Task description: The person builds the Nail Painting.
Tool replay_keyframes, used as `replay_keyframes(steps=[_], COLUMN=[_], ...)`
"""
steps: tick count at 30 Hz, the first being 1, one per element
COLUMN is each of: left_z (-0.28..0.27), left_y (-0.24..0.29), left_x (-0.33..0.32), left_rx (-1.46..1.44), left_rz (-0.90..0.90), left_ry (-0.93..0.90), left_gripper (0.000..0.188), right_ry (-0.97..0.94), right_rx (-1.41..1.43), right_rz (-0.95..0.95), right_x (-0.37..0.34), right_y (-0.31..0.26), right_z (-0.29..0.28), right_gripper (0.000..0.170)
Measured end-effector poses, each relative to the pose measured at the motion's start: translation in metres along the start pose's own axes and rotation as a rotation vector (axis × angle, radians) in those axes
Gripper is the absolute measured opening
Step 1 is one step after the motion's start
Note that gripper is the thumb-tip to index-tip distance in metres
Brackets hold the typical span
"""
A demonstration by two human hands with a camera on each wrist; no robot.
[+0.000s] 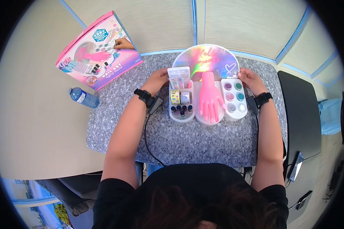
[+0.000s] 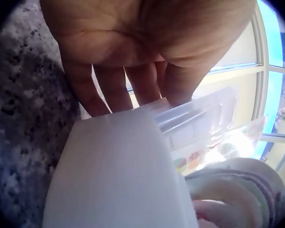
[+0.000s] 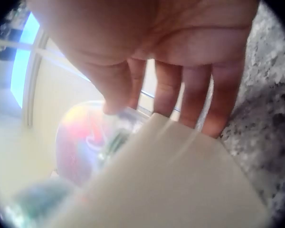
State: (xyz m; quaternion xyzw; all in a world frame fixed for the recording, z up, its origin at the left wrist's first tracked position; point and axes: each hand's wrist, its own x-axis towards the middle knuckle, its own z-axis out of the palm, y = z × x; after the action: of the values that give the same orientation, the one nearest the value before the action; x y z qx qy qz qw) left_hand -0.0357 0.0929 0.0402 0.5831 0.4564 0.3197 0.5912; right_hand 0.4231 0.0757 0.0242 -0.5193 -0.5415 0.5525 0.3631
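A white nail art station [image 1: 210, 122] stands on the table between my two hands. My left hand [image 1: 156, 81] grips its back left corner, thumb by the clear case [image 1: 179, 71] and fingers behind the white side wall [image 2: 111, 166]. At the back right corner, my right hand [image 1: 253, 81] holds on the same way, fingers behind the side wall [image 3: 194, 180]. A shiny backboard [image 1: 181, 61] rises at the rear. In the middle lies a pink model hand [image 1: 208, 95]. Small polish bottles [image 1: 182, 108] and tape rolls [image 1: 175, 97] fill the left tray; glitter pots [image 1: 229, 96] fill the right.
A pink and white box [image 1: 99, 53] leans at the table's back left, with a water bottle [image 1: 83, 97] near it. Cables run from the wrist cameras along both arms. To the right is a black surface [image 1: 304, 114] with a phone [image 1: 296, 166] close by.
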Motion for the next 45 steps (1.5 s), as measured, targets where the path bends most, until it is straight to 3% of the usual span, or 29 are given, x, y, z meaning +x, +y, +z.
replay_keyframes(steps=[2, 5, 12, 19, 22, 24, 27, 31, 33, 36, 40, 43, 45], left_z=[-0.001, 0.001, -0.007, 0.004, 0.010, 0.011, 0.015, 0.010, 0.008, 0.005, 0.005, -0.002, -0.010], left_y=[-0.005, -0.005, -0.013, 0.010, 0.012, 0.008, 0.011, 0.016, 0.026, 0.028, 0.017, 0.012, 0.008], left_x=[0.000, -0.004, -0.001, -0.010, -0.012, -0.011, -0.012, -0.008, -0.010, -0.006, 0.001, 0.001, 0.001], left_rx=[-0.056, -0.129, 0.025, 0.194, 0.289, 0.639, 0.686, 0.787, 0.719, 0.717, 0.796, 0.773, 0.596], left_rz=[0.017, 0.063, 0.126, 0.121, 0.248, 0.490, 0.502, 0.505, 0.425, 0.386, 0.451, 0.373, 0.313], left_ry=[0.041, 0.098, 0.087, 0.115, 0.207, 0.308, 0.357, 0.343, 0.189, 0.146, 0.151, 0.144, -0.005], left_gripper=[0.036, 0.031, 0.024, 0.024, 0.023, 0.025, 0.024, 0.026, 0.022, 0.019, 0.018, 0.016, 0.012], right_ry=[0.113, 0.060, 0.051, 0.053, 0.055, 0.061, 0.077, 0.110, 0.126, 0.121, 0.125, 0.128, 0.125], right_rx=[0.044, -0.090, -0.185, -0.087, -0.097, -0.117, -0.071, -0.133, -0.163, -0.195, -0.249, -0.279, -0.292], right_rz=[-0.216, -0.330, -0.250, -0.142, -0.122, -0.110, -0.100, -0.085, -0.080, -0.101, -0.128, -0.154, -0.160], right_x=[-0.014, -0.008, -0.010, -0.016, -0.019, -0.024, -0.032, -0.037, -0.038, -0.042, -0.043, -0.042, -0.044], right_y=[-0.017, -0.011, -0.008, -0.001, -0.004, -0.006, -0.016, -0.020, -0.024, -0.030, -0.028, -0.028, -0.029], right_z=[0.020, 0.014, 0.005, 0.006, 0.007, 0.009, 0.018, 0.024, 0.026, 0.032, 0.035, 0.034, 0.036], right_gripper=[0.028, 0.028, 0.021, 0.020, 0.020, 0.020, 0.017, 0.015, 0.014, 0.012, 0.011, 0.011, 0.011])
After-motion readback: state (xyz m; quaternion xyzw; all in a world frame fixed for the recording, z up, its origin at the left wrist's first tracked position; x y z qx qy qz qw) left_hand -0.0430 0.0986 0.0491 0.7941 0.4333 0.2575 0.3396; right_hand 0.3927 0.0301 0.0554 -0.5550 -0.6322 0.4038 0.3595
